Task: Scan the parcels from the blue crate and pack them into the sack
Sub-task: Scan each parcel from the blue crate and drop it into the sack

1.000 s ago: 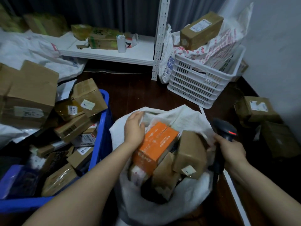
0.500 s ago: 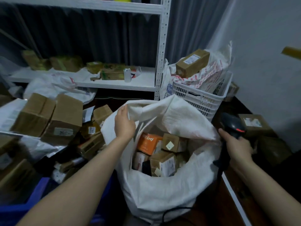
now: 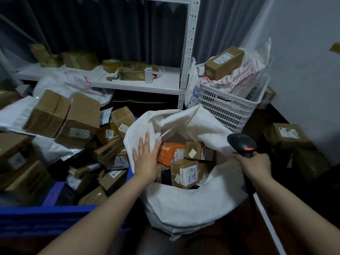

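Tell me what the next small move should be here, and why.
Probably the left hand should leave the sack rim and reach left into the blue crate for a parcel. It lies flat and holds nothing, the right hand grips the scanner, and the crate holds many parcels.

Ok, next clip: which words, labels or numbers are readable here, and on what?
"RAMY": white letters on the orange cardboard box in the white woven sack; the left hand may cover its start.
White labels on the brown cardboard parcels: too blurred.
Red print on the white plastic bag in the white slatted basket: blurred.
No text seen on the black handheld scanner in the right hand.
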